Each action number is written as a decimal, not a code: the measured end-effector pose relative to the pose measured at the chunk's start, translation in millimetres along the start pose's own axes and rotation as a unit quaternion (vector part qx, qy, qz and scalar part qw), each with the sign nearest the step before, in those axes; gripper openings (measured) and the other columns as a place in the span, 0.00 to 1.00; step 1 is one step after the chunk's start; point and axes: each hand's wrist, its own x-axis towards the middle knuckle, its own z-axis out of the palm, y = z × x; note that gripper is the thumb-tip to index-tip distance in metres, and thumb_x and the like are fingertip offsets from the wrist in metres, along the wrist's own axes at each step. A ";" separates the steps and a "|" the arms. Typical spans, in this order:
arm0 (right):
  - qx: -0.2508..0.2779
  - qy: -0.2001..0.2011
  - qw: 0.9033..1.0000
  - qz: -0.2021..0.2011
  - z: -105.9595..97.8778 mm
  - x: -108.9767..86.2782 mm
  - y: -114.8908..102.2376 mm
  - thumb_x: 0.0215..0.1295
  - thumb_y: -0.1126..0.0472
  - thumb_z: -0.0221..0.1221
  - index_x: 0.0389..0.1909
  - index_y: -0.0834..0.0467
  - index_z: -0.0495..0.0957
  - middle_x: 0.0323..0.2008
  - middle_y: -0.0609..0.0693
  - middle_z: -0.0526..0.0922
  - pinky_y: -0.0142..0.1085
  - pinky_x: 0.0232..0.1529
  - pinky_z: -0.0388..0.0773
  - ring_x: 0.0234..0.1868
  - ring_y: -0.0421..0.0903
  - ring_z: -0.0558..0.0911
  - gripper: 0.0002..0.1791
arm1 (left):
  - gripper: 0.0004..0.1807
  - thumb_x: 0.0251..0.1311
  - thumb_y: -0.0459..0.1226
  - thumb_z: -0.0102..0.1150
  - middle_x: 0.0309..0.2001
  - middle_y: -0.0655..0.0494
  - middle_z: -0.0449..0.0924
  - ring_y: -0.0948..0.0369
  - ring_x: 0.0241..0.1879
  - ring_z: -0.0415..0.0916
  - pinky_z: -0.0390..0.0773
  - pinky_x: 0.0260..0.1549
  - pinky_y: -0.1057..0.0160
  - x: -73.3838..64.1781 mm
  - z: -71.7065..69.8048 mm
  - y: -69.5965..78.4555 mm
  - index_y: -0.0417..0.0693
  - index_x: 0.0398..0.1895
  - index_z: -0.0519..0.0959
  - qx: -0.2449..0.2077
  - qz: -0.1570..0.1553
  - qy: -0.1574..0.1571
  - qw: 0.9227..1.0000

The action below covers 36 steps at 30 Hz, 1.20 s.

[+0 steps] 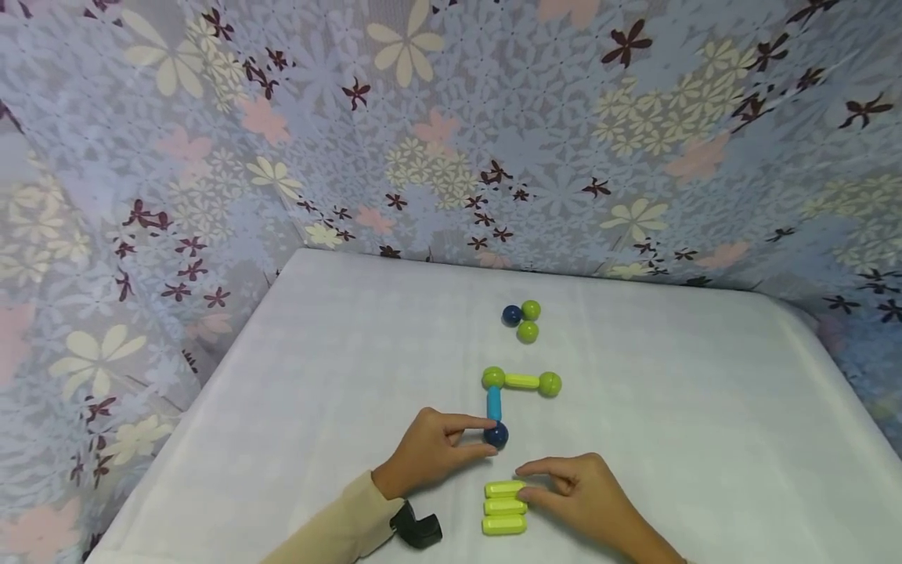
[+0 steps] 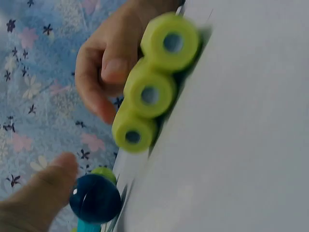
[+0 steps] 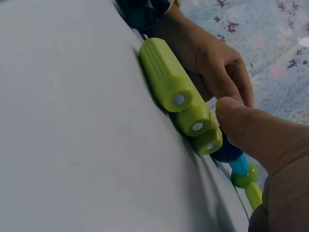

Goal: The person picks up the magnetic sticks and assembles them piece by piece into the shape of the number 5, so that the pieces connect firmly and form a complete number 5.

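Observation:
My left hand (image 1: 433,450) has thumb and index finger at opposite sides of a dark blue ball (image 1: 496,435), pinching it. That ball joins a blue rod (image 1: 494,403), which runs to a green ball (image 1: 493,377). From there a yellow-green rod (image 1: 521,381) leads right to another green ball (image 1: 550,384). Three yellow-green rods (image 1: 504,525) lie side by side nearer the front. At their right end, my right hand (image 1: 588,497) has its thumb and index finger apart beside the farthest rod. In the left wrist view, round silvery spots show on the rods' ends (image 2: 150,94).
Farther back on the white-covered table (image 1: 352,337) sit a loose dark blue ball (image 1: 512,316) and two green balls (image 1: 528,331), close together. A black strap piece (image 1: 417,529) is at the left wrist. Flowered cloth (image 1: 451,141) rises behind the table and along its left.

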 end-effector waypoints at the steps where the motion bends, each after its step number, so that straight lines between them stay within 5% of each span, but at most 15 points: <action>1: -0.001 -0.006 1.000 -0.004 -0.7 0.1 0.8 0.59 0.46 0.73 0.42 0.41 0.90 0.11 0.26 0.57 0.25 0.17 0.60 0.15 0.26 0.56 0.10 | 0.20 0.60 0.52 0.72 0.12 0.71 0.54 0.77 0.14 0.46 0.54 0.15 0.74 1.2 0.9 0.9 0.58 0.54 0.88 0.009 0.008 -0.001 1.000; 5: -0.006 -0.015 1.000 -0.008 -1.3 1.0 2.0 0.60 0.46 0.73 0.42 0.41 0.90 0.12 0.26 0.57 0.24 0.17 0.59 0.15 0.26 0.56 0.11 | 0.22 0.59 0.50 0.74 0.13 0.72 0.54 0.78 0.14 0.46 0.53 0.15 0.76 3.2 2.8 1.4 0.55 0.55 0.87 0.032 0.027 0.001 0.999; 15: -0.004 -0.025 0.999 -0.031 -2.7 1.7 0.5 0.62 0.48 0.71 0.41 0.43 0.90 0.13 0.28 0.59 0.24 0.17 0.59 0.15 0.25 0.56 0.08 | 0.22 0.60 0.49 0.73 0.13 0.73 0.55 0.77 0.14 0.49 0.54 0.15 0.75 6.0 5.3 -0.7 0.52 0.55 0.87 0.054 -0.006 0.002 0.999; 23: -0.061 -0.036 0.996 -0.057 -3.8 4.0 -0.6 0.61 0.45 0.71 0.43 0.42 0.90 0.13 0.26 0.62 0.25 0.16 0.60 0.16 0.25 0.60 0.12 | 0.21 0.60 0.50 0.73 0.12 0.73 0.55 0.77 0.14 0.50 0.54 0.15 0.75 7.4 2.6 0.3 0.55 0.55 0.87 0.058 -0.012 0.001 0.998; 36: -0.003 0.007 1.000 -0.003 -13.1 4.8 4.0 0.59 0.48 0.73 0.41 0.42 0.90 0.11 0.29 0.59 0.25 0.16 0.60 0.15 0.26 0.57 0.10 | 0.20 0.61 0.50 0.72 0.12 0.73 0.55 0.76 0.14 0.50 0.55 0.15 0.74 8.0 3.6 0.1 0.55 0.54 0.88 0.051 -0.019 -0.001 0.999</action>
